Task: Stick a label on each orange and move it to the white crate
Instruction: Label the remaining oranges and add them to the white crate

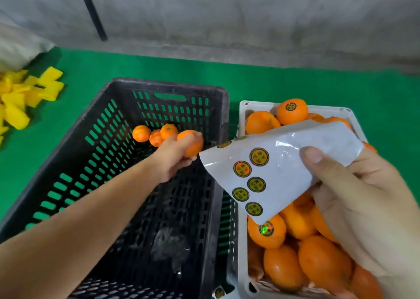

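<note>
Head view: white crate (242, 242) right, nearly full; black crate (109, 126) left, three oranges (154, 135) remaining; left hand (175, 156) clasping a fourth orange (195, 146); right hand (363, 205) pinching label sheet (279, 169).

Left hand (175, 156) gripping an orange (193, 143) inside the black crate (109, 153), three oranges (156, 133) beside it, right hand (363, 198) pinching a label sheet (279, 169) over the full white crate (242, 242), green tabletop (272, 82)
</note>
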The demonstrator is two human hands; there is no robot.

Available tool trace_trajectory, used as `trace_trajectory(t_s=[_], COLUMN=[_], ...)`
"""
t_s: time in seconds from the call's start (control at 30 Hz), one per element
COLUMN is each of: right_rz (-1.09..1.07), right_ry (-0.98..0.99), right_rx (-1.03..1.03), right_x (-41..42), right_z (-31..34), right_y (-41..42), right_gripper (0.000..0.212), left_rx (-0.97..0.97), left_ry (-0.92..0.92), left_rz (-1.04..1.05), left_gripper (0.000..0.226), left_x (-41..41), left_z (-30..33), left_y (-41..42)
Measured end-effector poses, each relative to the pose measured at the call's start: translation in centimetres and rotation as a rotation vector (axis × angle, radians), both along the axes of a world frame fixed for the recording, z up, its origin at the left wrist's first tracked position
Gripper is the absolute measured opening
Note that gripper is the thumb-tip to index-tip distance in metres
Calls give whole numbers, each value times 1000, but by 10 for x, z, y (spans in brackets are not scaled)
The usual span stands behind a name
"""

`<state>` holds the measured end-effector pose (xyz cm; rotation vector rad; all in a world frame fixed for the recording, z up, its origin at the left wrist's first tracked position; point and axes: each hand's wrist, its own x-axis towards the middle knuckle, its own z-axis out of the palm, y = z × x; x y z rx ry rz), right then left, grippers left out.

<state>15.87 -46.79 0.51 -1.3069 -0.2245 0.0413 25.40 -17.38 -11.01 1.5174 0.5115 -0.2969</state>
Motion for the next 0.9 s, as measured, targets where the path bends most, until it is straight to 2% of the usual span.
trace_trajectory(t_s=[0.03, 0.1, 0.17, 0.23, 0.3, 0.43, 0.53, 0.57, 0.63, 0.67, 0.7, 0.73, 0.77, 0.8, 0.9], right_rz=[-16, -54, -71, -97, -141, -217, -268, -334, -572, -696, -760, -712, -571, -404, -51], right_ry=[13, 57, 100, 123, 115, 113, 50, 19, -148, -312, -505, -667, -762, -777, -459], right_rx=[31, 119, 174, 141, 67, -4, -111, -168, -444, -653, -834, -956, -1012, -1037, -897], right_x=[-9, -27, -47, -66, -83, -115, -132, -139, -150, -157, -165, -172, -177, -181, -190], right_z=[1, 2, 2, 3, 4, 14, 22, 25, 29, 32, 37, 43, 50, 55, 67], right_y=[3, 10, 17, 23, 25, 21, 21, 23, 24, 24, 24, 25, 25, 25, 22], right_gripper=[33, 29, 32, 33, 32, 34, 29, 34, 60, 67, 64, 55, 42, 33, 30], left_rx=[-212, -505, -693, -850, -953, -889, -769, -728, -650, -618, -593, -569, -549, -537, -535], left_ry=[-26, -129, -225, -262, -346, -531, -518, -503, -489, -489, -486, -487, -492, -507, -552], left_rz=[13, -36, -89, -109, -166, -181, -77, -47, -3, 15, 28, 35, 35, 22, -32], left_gripper=[86, 75, 69, 89, 88, 84, 82, 83, 80, 78, 79, 84, 89, 91, 83], left_x=[-28, -88, -145, -193, -226, -260, -275, -280, -286, -289, -292, -295, -297, -299, -307], left_z=[19, 52, 73, 86, 99, 113, 125, 128, 129, 130, 132, 133, 134, 134, 138], left_y=[4, 5, -6, -24, -45, -68, -76, -77, -80, -82, -84, -85, -87, -87, -86])
